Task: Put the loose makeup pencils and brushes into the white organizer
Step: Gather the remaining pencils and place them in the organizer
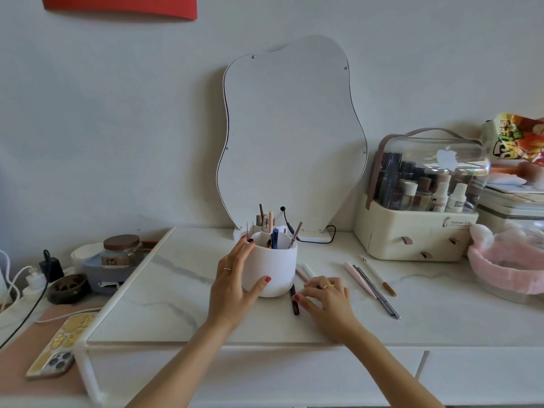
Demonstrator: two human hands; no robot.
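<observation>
The white organizer (pixel 276 266) stands upright on the marble top, with several pencils and brushes sticking out of it. My left hand (pixel 235 278) wraps its left side, thumb on the front wall. My right hand (pixel 325 298) lies palm down just right of it, fingers curled over a white pencil (pixel 309 270) and a pink one (pixel 300 275). A dark brown pencil (pixel 295 304) lies by its thumb; whether the hand grips any of them I cannot tell. Further right lie a pale pink pencil (pixel 359 279), a dark slim pencil (pixel 378 293) and a white pencil with a brown tip (pixel 378 275).
A wavy mirror (pixel 291 136) leans on the wall behind the organizer, its cable (pixel 321 241) on the top. A cream cosmetics case (pixel 418 219) and a pink headband (pixel 506 266) sit right. A phone (pixel 59 346), a jar (pixel 120 250) and plugs lie left.
</observation>
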